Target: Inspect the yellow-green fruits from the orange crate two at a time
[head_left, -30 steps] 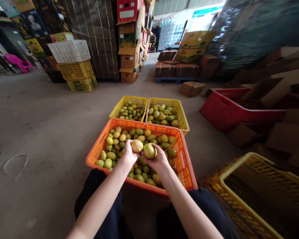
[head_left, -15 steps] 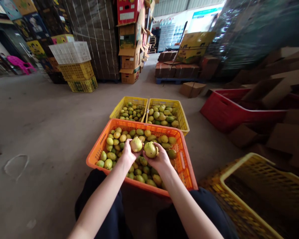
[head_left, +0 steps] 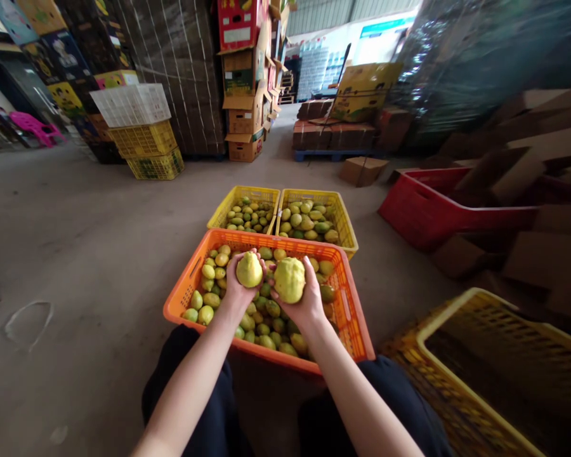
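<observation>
My left hand is closed round a smooth, slightly pointed yellow-green fruit that looks like a lemon. In my right hand sits a larger, bumpy fruit of the same colour. The two fruits are side by side with a small gap between them, raised above an orange crate. That crate holds many yellow and green fruits, some hidden under my hands and forearms.
Behind the orange crate, two yellow crates hold more fruit. A yellow crate stands close on my right. Further right is a red crate among loose cardboard. Stacked crates and boxes stand further back.
Both fruits have turned in my hands and come up slightly. My left hand has shifted a little to the left, and the gap between the fruits is similar.
</observation>
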A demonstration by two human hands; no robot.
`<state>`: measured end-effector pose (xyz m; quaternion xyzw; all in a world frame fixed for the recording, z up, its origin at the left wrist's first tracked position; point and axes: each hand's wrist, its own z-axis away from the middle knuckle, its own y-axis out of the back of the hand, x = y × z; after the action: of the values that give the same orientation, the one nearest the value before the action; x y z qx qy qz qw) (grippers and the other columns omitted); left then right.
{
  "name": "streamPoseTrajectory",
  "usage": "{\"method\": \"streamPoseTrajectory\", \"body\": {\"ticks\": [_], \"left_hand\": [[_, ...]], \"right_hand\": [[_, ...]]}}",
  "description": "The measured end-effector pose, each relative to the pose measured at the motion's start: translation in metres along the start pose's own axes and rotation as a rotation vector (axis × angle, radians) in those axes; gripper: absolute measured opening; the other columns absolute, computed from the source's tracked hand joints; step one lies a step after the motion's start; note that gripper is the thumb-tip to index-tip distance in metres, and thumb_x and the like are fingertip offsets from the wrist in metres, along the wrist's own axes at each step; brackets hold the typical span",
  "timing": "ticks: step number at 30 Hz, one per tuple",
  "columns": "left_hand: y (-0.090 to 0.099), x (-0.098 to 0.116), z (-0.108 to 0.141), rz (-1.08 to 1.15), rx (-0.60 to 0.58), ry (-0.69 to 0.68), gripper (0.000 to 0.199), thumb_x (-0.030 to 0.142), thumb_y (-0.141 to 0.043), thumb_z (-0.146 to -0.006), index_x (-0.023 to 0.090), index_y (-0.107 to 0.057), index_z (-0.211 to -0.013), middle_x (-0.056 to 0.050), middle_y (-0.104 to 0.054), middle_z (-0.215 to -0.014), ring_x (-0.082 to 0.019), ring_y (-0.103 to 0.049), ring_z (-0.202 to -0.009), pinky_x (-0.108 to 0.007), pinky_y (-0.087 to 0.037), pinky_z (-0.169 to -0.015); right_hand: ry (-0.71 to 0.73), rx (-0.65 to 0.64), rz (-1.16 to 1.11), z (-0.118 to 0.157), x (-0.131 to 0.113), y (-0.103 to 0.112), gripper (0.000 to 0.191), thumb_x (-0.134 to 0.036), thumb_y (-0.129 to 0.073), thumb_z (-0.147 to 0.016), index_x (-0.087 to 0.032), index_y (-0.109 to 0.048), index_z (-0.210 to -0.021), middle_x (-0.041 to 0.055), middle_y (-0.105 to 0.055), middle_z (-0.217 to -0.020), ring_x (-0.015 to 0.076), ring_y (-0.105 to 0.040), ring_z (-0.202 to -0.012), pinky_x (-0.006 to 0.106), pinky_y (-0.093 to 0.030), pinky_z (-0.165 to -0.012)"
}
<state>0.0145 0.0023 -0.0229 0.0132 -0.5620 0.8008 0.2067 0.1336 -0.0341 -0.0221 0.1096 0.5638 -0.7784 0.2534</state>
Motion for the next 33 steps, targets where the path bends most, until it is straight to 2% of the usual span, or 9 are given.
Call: {"method": "streamPoseTrajectory", "body": {"ticks": [3, 7, 13, 16, 19, 23, 27, 30, 33], "left_hand": [[0.002, 0.0, -0.001, 0.032, 0.021, 0.005, 0.014, 0.018, -0.054, -0.074, 0.015, -0.064, -0.082, -0.002, -0.066, -0.07, -0.011, -0.062, -0.063, -0.021, -0.051, -0.06], [0.004, -0.001, -0.003, 0.037, 0.021, 0.037, 0.014, 0.021, -0.054, -0.078, 0.016, -0.064, -0.085, -0.002, -0.066, -0.073, -0.012, -0.063, -0.068, -0.022, -0.052, -0.063], [0.001, 0.001, -0.005, -0.016, -0.122, 0.045, 0.031, 0.04, -0.051, -0.085, 0.015, -0.064, -0.097, -0.006, -0.067, -0.087, -0.016, -0.065, -0.077, -0.027, -0.055, -0.066], [-0.001, 0.004, -0.003, 0.006, -0.096, 0.026, 0.019, 0.028, -0.057, -0.081, 0.014, -0.063, -0.093, -0.003, -0.064, -0.077, -0.013, -0.063, -0.073, -0.024, -0.055, -0.069], [0.003, 0.005, -0.002, 0.067, -0.056, 0.023, 0.012, 0.021, -0.059, -0.078, 0.015, -0.062, -0.087, -0.003, -0.064, -0.076, -0.013, -0.063, -0.071, -0.023, -0.055, -0.067], [0.009, 0.004, -0.003, 0.144, 0.033, 0.08, 0.023, 0.03, -0.048, -0.081, 0.013, -0.062, -0.088, -0.007, -0.065, -0.077, -0.016, -0.063, -0.068, -0.025, -0.054, -0.057], [0.009, 0.004, -0.005, 0.105, 0.025, 0.093, 0.028, 0.024, -0.04, -0.086, 0.017, -0.062, -0.102, -0.006, -0.067, -0.081, -0.015, -0.065, -0.069, -0.023, -0.052, -0.057], [0.007, 0.004, -0.007, 0.065, -0.01, 0.086, 0.03, 0.021, -0.036, -0.089, 0.018, -0.06, -0.107, -0.004, -0.068, -0.083, -0.015, -0.066, -0.074, -0.024, -0.054, -0.063], [0.007, 0.005, -0.009, 0.053, -0.036, 0.061, 0.028, 0.03, -0.04, -0.09, 0.015, -0.061, -0.102, -0.005, -0.068, -0.084, -0.016, -0.066, -0.077, -0.026, -0.055, -0.067]], "right_hand": [[-0.001, -0.122, 0.022, 0.002, -0.004, 0.0, 0.047, -0.056, -0.041, -0.084, -0.015, -0.064, -0.083, 0.0054, -0.068, -0.073, 0.0149, -0.056, -0.049, 0.023, -0.039, -0.036], [-0.021, -0.116, 0.04, 0.003, -0.004, 0.001, 0.051, -0.055, -0.035, -0.086, -0.015, -0.066, -0.081, 0.0052, -0.066, -0.068, 0.0145, -0.056, -0.049, 0.024, -0.042, -0.038], [0.026, -0.137, 0.047, 0.007, -0.001, 0.0, 0.05, -0.056, -0.041, -0.084, -0.015, -0.066, -0.097, 0.0068, -0.067, -0.075, 0.0184, -0.062, -0.066, 0.024, -0.046, -0.046], [0.041, -0.134, 0.065, 0.006, -0.001, 0.001, 0.036, -0.046, -0.051, -0.08, -0.016, -0.065, -0.096, 0.0055, -0.066, -0.076, 0.017, -0.061, -0.065, 0.022, -0.046, -0.047], [0.023, -0.152, 0.054, 0.005, -0.003, 0.002, 0.04, -0.05, -0.052, -0.078, -0.014, -0.065, -0.092, 0.0054, -0.064, -0.073, 0.0136, -0.055, -0.056, 0.021, -0.044, -0.044], [-0.031, -0.166, 0.006, 0.004, -0.007, 0.003, 0.051, -0.057, -0.044, -0.081, -0.012, -0.065, -0.09, 0.0065, -0.065, -0.072, 0.0122, -0.051, -0.049, 0.022, -0.044, -0.042], [-0.068, -0.17, -0.02, 0.003, -0.008, 0.004, 0.05, -0.053, -0.04, -0.085, -0.01, -0.066, -0.091, 0.0098, -0.069, -0.076, 0.0137, -0.055, -0.051, 0.022, -0.045, -0.041], [-0.057, -0.153, -0.113, 0.0, -0.007, 0.006, 0.042, -0.047, -0.044, -0.086, -0.012, -0.065, -0.092, 0.011, -0.071, -0.081, 0.0164, -0.062, -0.059, 0.026, -0.051, -0.048], [-0.005, -0.075, -0.226, -0.004, -0.006, 0.01, 0.037, -0.042, -0.042, -0.088, -0.014, -0.065, -0.091, 0.0117, -0.072, -0.086, 0.0215, -0.067, -0.075, 0.035, -0.057, -0.064]]}}
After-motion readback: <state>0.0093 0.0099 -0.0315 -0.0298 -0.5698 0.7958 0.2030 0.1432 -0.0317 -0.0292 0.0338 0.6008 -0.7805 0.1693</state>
